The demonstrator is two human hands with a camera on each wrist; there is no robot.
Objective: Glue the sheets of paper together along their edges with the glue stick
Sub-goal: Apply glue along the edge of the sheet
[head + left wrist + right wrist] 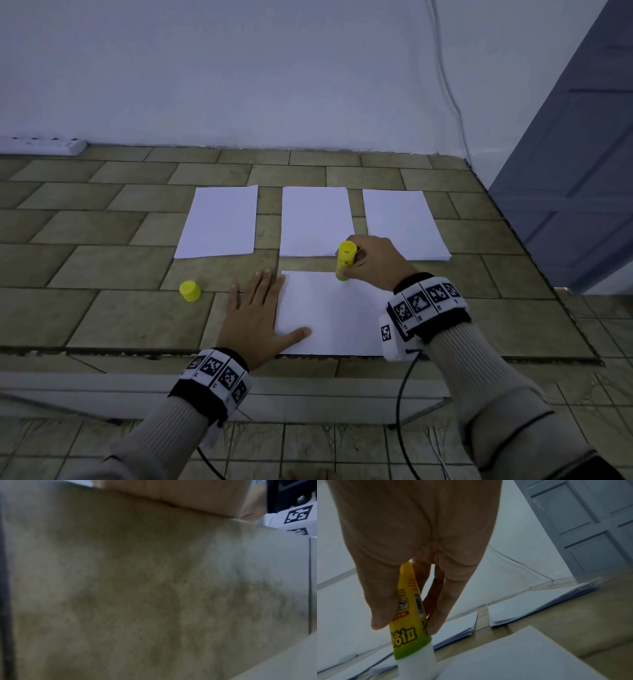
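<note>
A white sheet of paper (337, 315) lies near the front edge of the tiled surface. My left hand (255, 310) lies flat with straight fingers, pressing on the sheet's left edge, thumb on the paper. My right hand (368, 262) grips the yellow glue stick (345, 260), held upside down with its white tip on the sheet's far edge. In the right wrist view my fingers (436, 615) pinch the glue stick (410, 622) above the sheet of paper (522, 655). The left wrist view shows only blurred tile.
Three stacks of white paper (219, 221) (315, 221) (404, 222) lie in a row behind. The yellow glue cap (190, 291) stands to the left of my left hand. A power strip (44, 145) sits far left; a grey door (582, 154) stands right.
</note>
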